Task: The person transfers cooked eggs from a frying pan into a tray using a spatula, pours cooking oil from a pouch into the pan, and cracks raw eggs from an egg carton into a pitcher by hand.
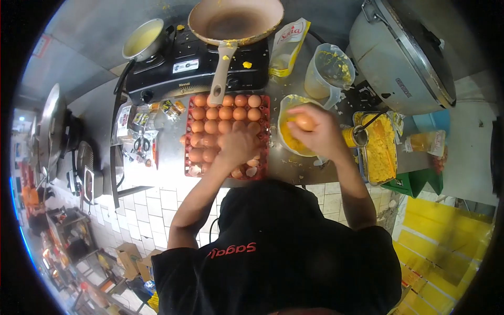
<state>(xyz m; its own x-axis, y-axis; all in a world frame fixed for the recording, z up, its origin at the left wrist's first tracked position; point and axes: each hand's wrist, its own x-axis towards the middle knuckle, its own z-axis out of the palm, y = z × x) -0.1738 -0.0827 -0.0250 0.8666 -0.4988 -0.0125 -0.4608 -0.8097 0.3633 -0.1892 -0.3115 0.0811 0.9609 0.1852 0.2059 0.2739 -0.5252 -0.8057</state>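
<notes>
My right hand [324, 137] is closed around a brown egg [304, 122], above a pale plastic jug [284, 107] with yellow egg inside. My left hand [237, 148] reaches over a red egg tray [187, 163], its fingers apart and touching the eggs there; its fingertips are partly blurred. Rows of brown eggs [226, 113] fill the far part of the tray. Broken eggshells [252, 171] lie in the row closest to me.
A frying pan [236, 21] and a small saucepan [144, 40] sit on the gas stove [184, 71]. A measuring jug [318, 84], a large cooker [399, 68] and a tray of yellow crumbly food [380, 149] stand at right. Scissors [140, 144] lie left of the eggs.
</notes>
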